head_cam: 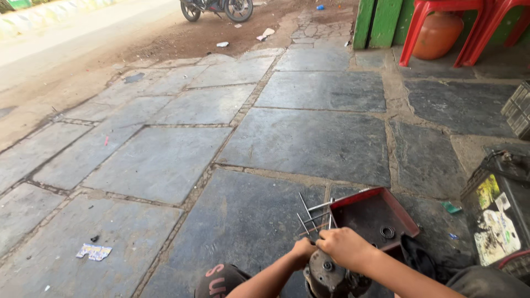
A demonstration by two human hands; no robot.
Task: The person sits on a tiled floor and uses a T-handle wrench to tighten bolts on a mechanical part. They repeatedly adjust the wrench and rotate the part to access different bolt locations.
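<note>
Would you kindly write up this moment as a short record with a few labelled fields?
Setting: outdoor stone-slab floor beside a dirt road
Left hand: on the round greasy metal part, by its thin rods
Right hand: gripping the top of the same metal part
Beside the hands: red metal tray holding a ring-shaped piece
Far background: red plastic chairs, orange pot, parked motorcycle
Right edge: dark crates

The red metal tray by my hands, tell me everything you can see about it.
The red tray is a shallow rectangular pan, red on its rim and dark and grimy inside. It lies tilted on the stone floor. A ring-shaped bearing rests inside it, and thin metal rods lie against its left edge. The right hand sits just in front of its near edge, over a round metal part.
</note>
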